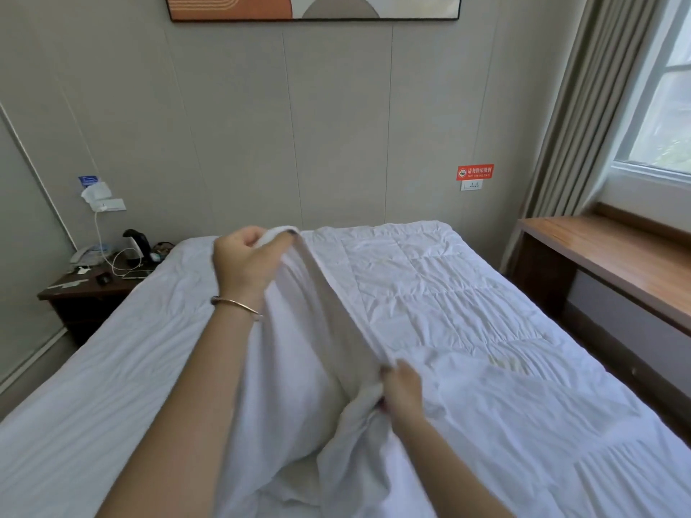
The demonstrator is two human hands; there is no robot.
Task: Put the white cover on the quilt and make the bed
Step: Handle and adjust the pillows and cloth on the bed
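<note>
A white quilted quilt [441, 293] lies spread over the right half of the bed [93, 386]. The white cover [295, 368] is bunched in the middle, lifted off the mattress. My left hand [243, 263], with a bangle on the wrist, grips the cover's edge raised above the bed. My right hand [402, 390] grips the same edge lower down, close to the quilt. The edge runs taut between both hands. The cover's lower part hangs in folds between my arms.
A dark nightstand [86, 289] with a kettle, phone and cables stands left of the bed. A wooden desk [613, 263] runs along the right under the window, with curtains behind it. The wall with a socket is behind the bed's head.
</note>
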